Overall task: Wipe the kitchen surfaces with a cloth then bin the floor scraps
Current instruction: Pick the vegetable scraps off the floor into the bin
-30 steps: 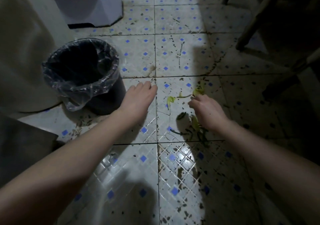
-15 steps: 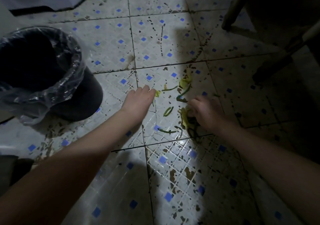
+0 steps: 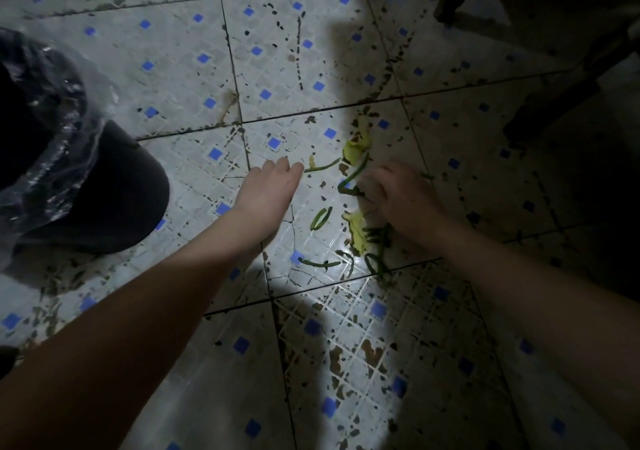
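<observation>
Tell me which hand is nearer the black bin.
Left. The left hand rests on the tiles between the bin and the green scraps; the right hand, farther off, grips some scraps.

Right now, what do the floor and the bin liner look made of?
Floor: likely glazed ceramic tile, glossy; grout lines and glare show. Liner: thin clear plastic film, shiny; it crinkles and catches light.

Bin (image 3: 114, 190) cut off by the left edge.
</observation>
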A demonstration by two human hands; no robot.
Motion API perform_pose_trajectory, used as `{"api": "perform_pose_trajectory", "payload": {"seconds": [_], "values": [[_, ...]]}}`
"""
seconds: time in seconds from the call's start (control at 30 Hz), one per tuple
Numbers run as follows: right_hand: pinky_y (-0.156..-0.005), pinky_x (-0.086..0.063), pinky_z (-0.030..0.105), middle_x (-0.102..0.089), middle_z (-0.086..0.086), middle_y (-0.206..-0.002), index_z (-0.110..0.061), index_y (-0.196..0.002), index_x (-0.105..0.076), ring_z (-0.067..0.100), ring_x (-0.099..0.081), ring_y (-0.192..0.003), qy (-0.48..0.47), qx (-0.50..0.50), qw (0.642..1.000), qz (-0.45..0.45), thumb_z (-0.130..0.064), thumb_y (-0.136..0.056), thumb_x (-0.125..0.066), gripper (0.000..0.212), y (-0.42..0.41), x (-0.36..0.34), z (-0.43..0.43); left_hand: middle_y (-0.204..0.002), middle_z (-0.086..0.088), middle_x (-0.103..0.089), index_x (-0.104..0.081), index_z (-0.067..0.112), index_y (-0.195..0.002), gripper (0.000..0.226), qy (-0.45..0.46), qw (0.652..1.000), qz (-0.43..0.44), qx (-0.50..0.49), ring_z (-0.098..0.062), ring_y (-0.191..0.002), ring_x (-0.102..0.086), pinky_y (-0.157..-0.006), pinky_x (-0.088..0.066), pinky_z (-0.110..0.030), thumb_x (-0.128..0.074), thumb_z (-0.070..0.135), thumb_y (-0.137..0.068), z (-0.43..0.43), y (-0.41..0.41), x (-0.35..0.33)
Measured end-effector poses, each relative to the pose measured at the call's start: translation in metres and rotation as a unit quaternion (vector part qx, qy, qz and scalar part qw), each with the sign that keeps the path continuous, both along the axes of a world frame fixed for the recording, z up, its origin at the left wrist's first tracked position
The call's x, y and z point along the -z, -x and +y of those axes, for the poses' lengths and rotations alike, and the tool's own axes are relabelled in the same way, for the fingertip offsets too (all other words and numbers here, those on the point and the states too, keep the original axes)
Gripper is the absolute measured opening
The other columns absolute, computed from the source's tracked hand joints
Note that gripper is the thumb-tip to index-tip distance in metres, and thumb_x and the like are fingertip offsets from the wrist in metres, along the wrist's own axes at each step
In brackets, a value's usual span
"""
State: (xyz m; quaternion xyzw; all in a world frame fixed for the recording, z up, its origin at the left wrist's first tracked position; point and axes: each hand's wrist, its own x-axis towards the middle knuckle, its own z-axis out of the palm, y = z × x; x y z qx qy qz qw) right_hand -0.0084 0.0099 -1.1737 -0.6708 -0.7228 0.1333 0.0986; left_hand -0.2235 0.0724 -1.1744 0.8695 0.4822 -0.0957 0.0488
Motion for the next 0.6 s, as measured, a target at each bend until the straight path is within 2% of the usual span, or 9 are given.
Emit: {"api": "perform_pose_trajectory", "payload": {"seconds": [0.07, 0.17, 0.33, 0.5, 0.6], "values": [[-0.07, -0.038, 0.03, -0.056, 0.006, -0.101, -0.011, -0.1, -0.061, 0.025, -0.052, -0.092, 0.012, 0.005, 1.0, 0.0, -0.001, -0.089, -0.052, 0.017, -0.002, 0.004, 0.001, -0.108, -0.012, -0.052, -0.043, 0.01, -0.12, 0.041, -0.002, 1.0, -0.004, 0.002, -0.028, -0.094, -0.052, -0.071, -0.039, -0.034, -0.055, -0.005, -0.083, 0.001, -0.001, 0.003], [-0.075, -0.045, 0.035, -0.057, 0.007, -0.104, -0.01, -0.102, -0.061, 0.025, -0.052, -0.094, 0.033, 0.009, 0.999, -0.008, -0.002, -0.091, -0.049, 0.018, -0.005, 0.007, 0.001, -0.106, -0.012, -0.051, -0.045, 0.008, -0.116, 0.034, 0.008, 0.999, -0.031, -0.012, -0.027, -0.091, -0.05, -0.07, -0.038, -0.033, -0.052, -0.006, -0.086, 0.0, -0.003, 0.007], [-0.081, -0.048, 0.041, -0.058, 0.007, -0.107, -0.011, -0.107, -0.061, 0.025, -0.052, -0.099, 0.054, 0.006, 0.999, 0.0, -0.009, -0.094, -0.048, 0.019, -0.008, 0.01, 0.001, -0.107, -0.016, -0.049, -0.047, 0.003, -0.113, 0.038, 0.051, 0.991, -0.11, -0.05, -0.029, -0.094, -0.048, -0.078, -0.044, -0.037, -0.045, -0.018, -0.081, 0.001, -0.01, 0.009], [-0.087, -0.046, 0.041, -0.059, 0.01, -0.115, -0.01, -0.116, -0.061, 0.027, -0.052, -0.105, 0.046, 0.02, 0.999, 0.021, -0.013, -0.095, -0.043, 0.028, -0.011, 0.005, 0.001, -0.108, -0.016, -0.05, -0.049, 0.002, -0.12, 0.046, 0.041, 0.983, -0.174, -0.047, -0.03, -0.096, -0.05, -0.079, -0.045, -0.038, -0.047, -0.02, -0.08, 0.009, -0.02, 0.006], [-0.086, -0.047, 0.04, -0.058, 0.01, -0.116, -0.01, -0.117, -0.061, 0.027, -0.051, -0.106, 0.048, 0.028, 0.998, 0.025, -0.01, -0.095, -0.043, 0.029, -0.013, 0.003, 0.002, -0.111, -0.017, -0.05, -0.05, 0.001, -0.124, 0.044, 0.044, 0.982, -0.182, -0.036, -0.031, -0.101, -0.05, -0.083, -0.046, -0.042, -0.046, -0.016, -0.084, 0.014, -0.031, 0.002]]}}
